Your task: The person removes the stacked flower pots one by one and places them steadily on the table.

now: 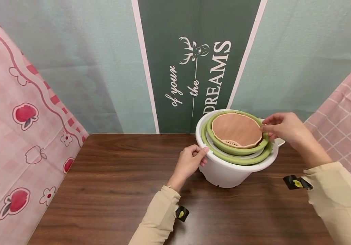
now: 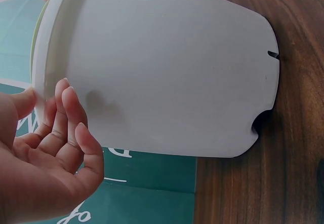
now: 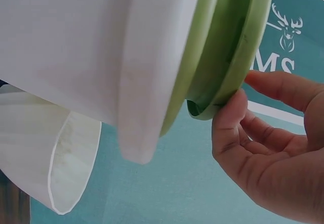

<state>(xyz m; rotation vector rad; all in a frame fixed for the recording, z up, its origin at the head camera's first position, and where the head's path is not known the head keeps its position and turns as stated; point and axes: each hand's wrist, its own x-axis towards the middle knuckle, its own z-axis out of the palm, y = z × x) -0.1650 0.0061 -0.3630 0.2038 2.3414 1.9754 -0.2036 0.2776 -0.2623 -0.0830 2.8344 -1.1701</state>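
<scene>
A large white flowerpot (image 1: 224, 176) stands upright on the table with smaller pots nested in it. Inside are a larger green-rimmed pot (image 1: 245, 161), a smaller green-rimmed pot (image 1: 224, 147) and, innermost, a terracotta-coloured pot (image 1: 236, 127). My left hand (image 1: 189, 161) grips the white pot's near-left rim, thumb on top and fingers beneath, as the left wrist view also shows. At the right side, my right hand (image 1: 287, 129) pinches the smaller green rim (image 3: 248, 46) between thumb and finger. Whether it also touches the terracotta pot is unclear.
Behind the stack on the right is a white tapered container (image 3: 30, 138), mostly hidden in the head view. The brown wooden table (image 1: 117, 190) meets a green printed curtain (image 1: 175, 20) at the back. Pink patterned cloths hang on both sides.
</scene>
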